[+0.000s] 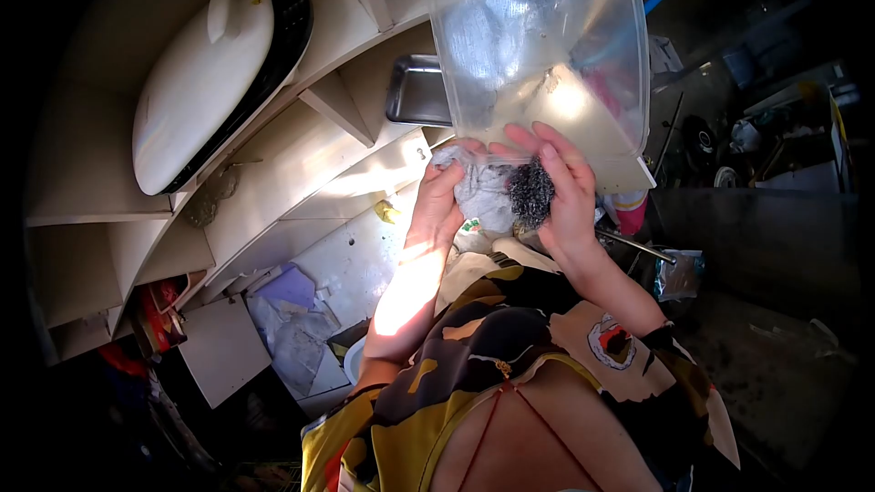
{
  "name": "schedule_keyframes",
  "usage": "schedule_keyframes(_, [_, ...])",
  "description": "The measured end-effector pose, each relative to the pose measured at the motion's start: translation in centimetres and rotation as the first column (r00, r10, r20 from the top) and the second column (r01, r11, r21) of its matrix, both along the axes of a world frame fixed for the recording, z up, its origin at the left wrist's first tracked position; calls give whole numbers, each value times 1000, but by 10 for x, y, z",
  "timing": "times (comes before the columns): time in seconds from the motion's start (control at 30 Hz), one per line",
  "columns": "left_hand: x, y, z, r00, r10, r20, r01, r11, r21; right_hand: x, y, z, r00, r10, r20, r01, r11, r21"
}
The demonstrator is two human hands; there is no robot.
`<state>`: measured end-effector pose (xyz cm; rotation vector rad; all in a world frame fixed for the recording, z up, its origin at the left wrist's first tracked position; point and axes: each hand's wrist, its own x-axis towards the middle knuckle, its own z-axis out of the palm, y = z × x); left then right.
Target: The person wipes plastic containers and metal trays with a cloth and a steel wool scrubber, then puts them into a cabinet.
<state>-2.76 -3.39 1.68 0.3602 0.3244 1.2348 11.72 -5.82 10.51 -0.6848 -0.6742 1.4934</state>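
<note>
Bright light (355,162) streaks the pale shelving (278,150) at left, beside a whitish floor (351,260), with shadow (775,246) darkening the right

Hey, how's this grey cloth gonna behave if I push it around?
The grey cloth is probably floppy: it bunches in folds at the left hand. It seems unlikely to roll, given its uneven, crumpled shape.

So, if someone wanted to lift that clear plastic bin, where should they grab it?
Probably by the rim along the two long sides of the clear plastic bin, one hand from the left, one from the right. Those long edges offer something to hook. The near end looks awkward: the left hand, gripping grey cloth, and right hand are there.
</note>
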Motion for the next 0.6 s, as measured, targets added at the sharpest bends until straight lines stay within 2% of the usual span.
schedule_keyframes(0.1, [-2, 2, 2, 999, 23, 40, -24, 999, 42, -1, 0, -2, 998, -30, -54, 27, 998, -53])
schedule_keyframes(0.13, [-4, 3, 2, 999, 28, 33, -28, 1000, -15, -1, 0, -3, 998, -30, -54, 28, 998, -52])
schedule_keyframes(0.17, [-5, 3, 2, 999, 33, 26, -31, 997, -72, -1, 0, -4, 999, -28, -43, 25, 998, -64])
schedule_keyframes(0.3, [-7, 1, 12, 997, 3, 82, 0, 1000, -27, 0, 0, -7, 1000, -19, 17, 21, 997, -76])
schedule_keyframes(0.37, [-7, -1, 23, 1000, 20, -20, -20, 1000, 11, 1, 1, -5, 1000, -10, -15, 9, 997, -81])
schedule_keyframes(0.6, [0, -7, 52, 971, 169, -170, -160, 985, 64, -3, 2, 6, 997, -22, -69, 14, 994, -110])
